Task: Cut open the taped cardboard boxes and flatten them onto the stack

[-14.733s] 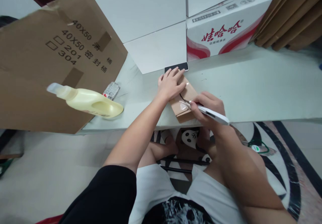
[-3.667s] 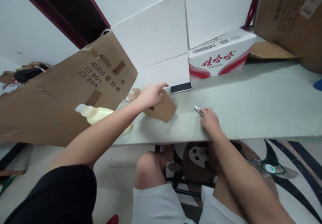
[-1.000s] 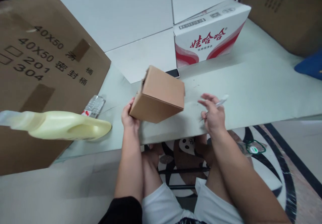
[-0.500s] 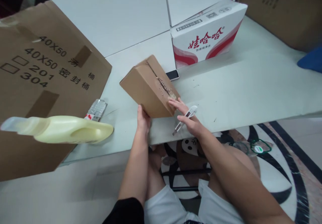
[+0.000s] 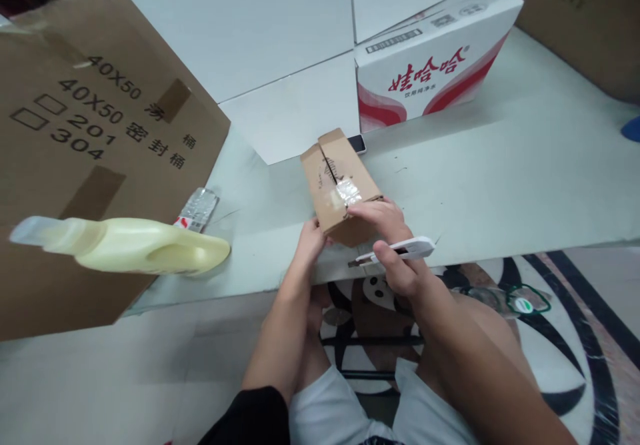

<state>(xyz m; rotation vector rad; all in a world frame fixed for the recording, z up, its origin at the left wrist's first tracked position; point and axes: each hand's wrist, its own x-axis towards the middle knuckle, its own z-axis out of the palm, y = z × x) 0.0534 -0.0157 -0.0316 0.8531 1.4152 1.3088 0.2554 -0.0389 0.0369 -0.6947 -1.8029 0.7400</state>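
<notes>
A small brown cardboard box (image 5: 345,175) is tilted over the table, its taped seam facing up. Shiny clear tape (image 5: 349,192) crosses the near end of that seam. My left hand (image 5: 311,242) grips the box's lower left corner, with some fingers hidden underneath. In my right hand (image 5: 395,245) a white box cutter (image 5: 413,248) is held by the thumb, its metal tip pointing left. The outstretched fingers of that hand rest on the box's near right edge, beside the tape.
A yellow bottle (image 5: 145,245) and a clear plastic packet (image 5: 199,209) are on the left, beside a large carton (image 5: 60,185). Behind the small box lies a phone (image 5: 358,144). A white and red carton (image 5: 425,88) stands at the back of the pale table (image 5: 480,185).
The small box has been turned and tipped, so its taped seam now faces me. Both hands have moved with it, and the box cutter has swung to nearly level.
</notes>
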